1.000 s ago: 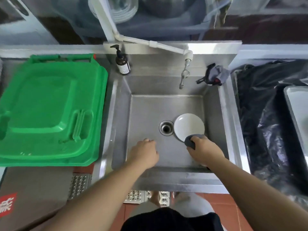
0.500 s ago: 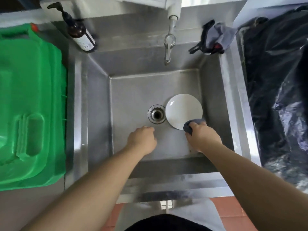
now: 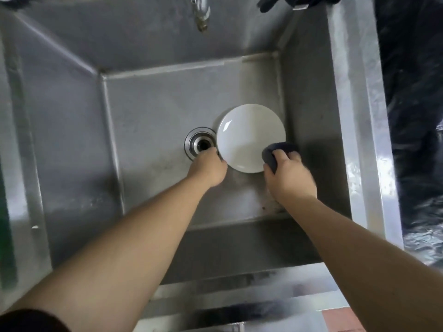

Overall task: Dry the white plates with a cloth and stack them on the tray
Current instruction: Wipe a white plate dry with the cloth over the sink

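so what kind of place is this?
Likely a kitchen wash-up or scullery station: a deep stainless steel sink with a tap above, a drain, and a white plate lying on the sink floor.

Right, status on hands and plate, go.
Left hand at the white plate's near-left rim, grip unclear. Right hand holds the dark cloth on the plate's near-right edge. Plate flat on the sink floor beside the drain. Nothing blocking.

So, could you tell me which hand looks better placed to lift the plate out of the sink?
Probably the left hand: it holds nothing visible and its fingers sit at the white plate's near-left edge by the drain. The right hand already grips the dark cloth.
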Demonstrator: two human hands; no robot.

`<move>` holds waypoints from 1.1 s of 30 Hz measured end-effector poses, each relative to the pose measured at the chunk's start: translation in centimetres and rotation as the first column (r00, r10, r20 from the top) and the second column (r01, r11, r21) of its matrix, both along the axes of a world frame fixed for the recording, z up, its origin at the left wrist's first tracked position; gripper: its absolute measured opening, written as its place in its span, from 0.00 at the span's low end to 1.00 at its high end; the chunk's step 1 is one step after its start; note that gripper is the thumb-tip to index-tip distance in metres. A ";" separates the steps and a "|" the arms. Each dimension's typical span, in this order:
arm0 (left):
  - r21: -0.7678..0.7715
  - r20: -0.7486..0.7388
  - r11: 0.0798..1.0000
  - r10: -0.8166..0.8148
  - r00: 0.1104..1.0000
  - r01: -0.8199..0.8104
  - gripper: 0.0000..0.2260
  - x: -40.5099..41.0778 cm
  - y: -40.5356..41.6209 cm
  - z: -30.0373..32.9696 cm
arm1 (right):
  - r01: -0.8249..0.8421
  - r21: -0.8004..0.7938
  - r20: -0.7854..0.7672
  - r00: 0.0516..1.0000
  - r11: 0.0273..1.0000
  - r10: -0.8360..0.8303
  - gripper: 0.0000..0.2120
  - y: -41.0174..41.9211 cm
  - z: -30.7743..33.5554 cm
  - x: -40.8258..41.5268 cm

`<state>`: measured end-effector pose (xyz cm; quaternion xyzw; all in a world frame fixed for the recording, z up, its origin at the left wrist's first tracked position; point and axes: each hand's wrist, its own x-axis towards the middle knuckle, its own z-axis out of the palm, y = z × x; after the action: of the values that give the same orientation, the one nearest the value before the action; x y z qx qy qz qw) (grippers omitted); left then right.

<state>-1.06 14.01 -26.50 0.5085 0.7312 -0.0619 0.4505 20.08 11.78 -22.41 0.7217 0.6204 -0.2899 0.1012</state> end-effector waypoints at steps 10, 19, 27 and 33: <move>-0.101 0.096 0.715 0.699 0.709 -0.691 0.04 2.3 2.4 -3.3 | 0.143 0.126 -0.163 0.979 0.982 -0.122 0.19 0.0 -1.4 0.3; -0.244 0.106 0.489 0.872 0.478 -0.838 0.14 2.8 3.0 -5.1 | 0.226 0.122 -0.199 0.959 0.966 -0.199 0.20 -0.3 -2.4 0.4; -0.274 0.168 0.428 0.903 0.395 -0.861 0.10 2.9 1.9 -3.9 | 0.240 0.112 -0.216 0.953 0.964 -0.212 0.20 -0.9 -2.0 1.0; -0.416 0.302 0.323 0.931 0.206 -0.850 0.12 2.5 0.3 -2.0 | 0.252 0.121 -0.214 0.951 0.960 -0.223 0.20 -1.1 -0.7 0.6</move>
<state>1.42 14.29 -28.53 -0.0487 0.7383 0.2834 0.6102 20.72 10.71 -23.12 0.7643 0.5555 -0.3237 -0.0501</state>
